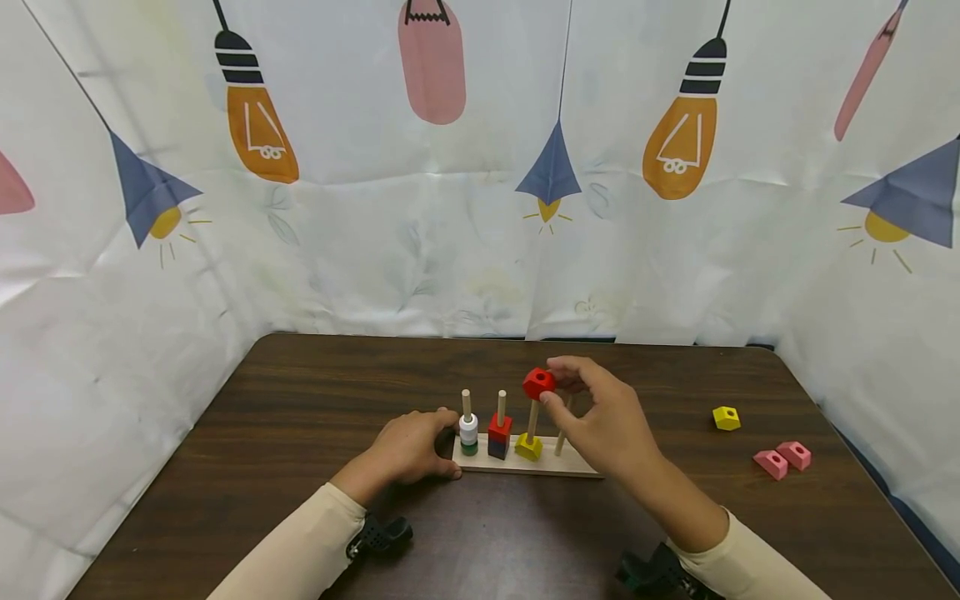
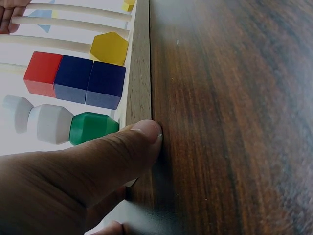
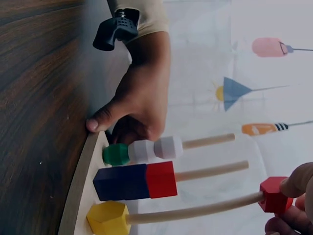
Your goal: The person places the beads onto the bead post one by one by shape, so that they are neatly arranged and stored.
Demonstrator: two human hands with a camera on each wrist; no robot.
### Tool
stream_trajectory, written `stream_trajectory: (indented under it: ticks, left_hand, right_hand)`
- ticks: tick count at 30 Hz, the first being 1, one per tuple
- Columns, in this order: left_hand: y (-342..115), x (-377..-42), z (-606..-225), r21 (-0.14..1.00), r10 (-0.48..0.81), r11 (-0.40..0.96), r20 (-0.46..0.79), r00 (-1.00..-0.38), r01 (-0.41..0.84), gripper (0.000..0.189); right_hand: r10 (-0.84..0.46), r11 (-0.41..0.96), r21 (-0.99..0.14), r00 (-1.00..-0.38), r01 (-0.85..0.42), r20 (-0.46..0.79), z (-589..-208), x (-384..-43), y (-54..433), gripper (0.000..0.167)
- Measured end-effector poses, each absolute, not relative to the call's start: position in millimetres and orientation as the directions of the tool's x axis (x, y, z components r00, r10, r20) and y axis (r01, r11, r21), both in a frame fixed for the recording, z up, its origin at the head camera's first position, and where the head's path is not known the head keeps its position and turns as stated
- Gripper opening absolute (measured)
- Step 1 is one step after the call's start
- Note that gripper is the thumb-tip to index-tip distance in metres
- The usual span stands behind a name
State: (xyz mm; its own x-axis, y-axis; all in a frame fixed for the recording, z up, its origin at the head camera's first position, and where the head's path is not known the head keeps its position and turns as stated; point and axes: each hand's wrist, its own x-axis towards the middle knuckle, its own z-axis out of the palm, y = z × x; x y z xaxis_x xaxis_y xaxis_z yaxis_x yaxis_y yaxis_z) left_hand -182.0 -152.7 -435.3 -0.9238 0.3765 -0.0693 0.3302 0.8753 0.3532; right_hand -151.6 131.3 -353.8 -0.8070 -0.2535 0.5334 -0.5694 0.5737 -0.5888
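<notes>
A pale wooden peg stand with several upright pegs lies on the table. My left hand grips its left end, thumb along the front edge. Between thumb and fingertips my right hand pinches a red hexagonal block at the top of the third peg; the peg's tip meets the block. A yellow block sits at that peg's foot. The left peg carries a green bead under white beads. Dark blue cubes under a red cube fill the second. My right fingers partly hide the last peg.
Right of the stand on the brown table lie a yellow block and two pink blocks. A white printed cloth hangs behind the table and along both sides.
</notes>
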Motion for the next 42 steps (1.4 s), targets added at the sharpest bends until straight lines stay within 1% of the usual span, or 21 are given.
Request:
stream_trajectory:
  ticks: [4, 11, 18, 20, 23, 25, 28, 31, 34, 37, 42]
  left_hand:
    - [-152.7, -181.8, -435.9, 0.355, 0.378, 0.874, -0.067, -0.923, 0.332, 0.052]
    - [-152.8, -182.4, -436.8, 0.359, 0.38, 0.872, -0.068, -0.922, 0.333, 0.051]
    - [-152.5, -182.0, -436.1, 0.363, 0.381, 0.87, -0.064, -0.922, 0.334, 0.048]
    - [-152.2, -181.9, -435.6, 0.363, 0.382, 0.869, -0.063, -0.922, 0.336, 0.048]
    - [-152.1, -182.1, -435.5, 0.362, 0.38, 0.87, -0.063, -0.923, 0.333, 0.049]
    - [-152.1, -182.4, -435.8, 0.363, 0.379, 0.871, -0.064, -0.923, 0.332, 0.049]
    - [-152.5, -182.8, -436.7, 0.359, 0.378, 0.872, -0.064, -0.923, 0.333, 0.05]
    - [-153.1, -183.4, -437.1, 0.357, 0.379, 0.873, -0.062, -0.923, 0.334, 0.05]
    - [-153.4, -183.8, -437.2, 0.353, 0.378, 0.874, -0.064, -0.924, 0.334, 0.05]
    - [-153.4, -183.7, -436.9, 0.353, 0.376, 0.875, -0.068, -0.924, 0.331, 0.05]
    - [-152.7, -183.4, -436.6, 0.352, 0.373, 0.877, -0.073, -0.925, 0.326, 0.05]
  right_hand:
    - [-0.271, 0.589, -0.567, -0.801, -0.576, 0.534, -357.0, -150.5, 129.6, 0.045]
    - [-0.292, 0.586, -0.526, -0.766, -0.616, 0.573, -363.0, -148.8, 127.1, 0.046]
    - [-0.268, 0.575, -0.598, -0.819, -0.559, 0.508, -376.0, -150.0, 126.3, 0.051]
    - [-0.263, 0.575, -0.6, -0.821, -0.556, 0.507, -381.0, -150.7, 126.2, 0.052]
    - [-0.262, 0.562, -0.596, -0.807, -0.573, 0.529, -387.9, -152.1, 126.0, 0.054]
    - [-0.254, 0.549, -0.6, -0.8, -0.582, 0.544, -391.4, -152.7, 125.8, 0.058]
    - [-0.24, 0.529, -0.621, -0.804, -0.578, 0.544, -396.0, -153.0, 125.9, 0.069]
    - [-0.227, 0.519, -0.659, -0.831, -0.545, 0.508, -400.4, -152.7, 125.2, 0.082]
    - [-0.216, 0.514, -0.689, -0.854, -0.511, 0.473, -406.6, -152.6, 124.3, 0.09]
    - [-0.209, 0.519, -0.699, -0.866, -0.492, 0.454, -414.1, -152.6, 123.3, 0.094]
    - [-0.217, 0.541, -0.677, -0.86, -0.499, 0.461, -425.5, -152.8, 123.5, 0.095]
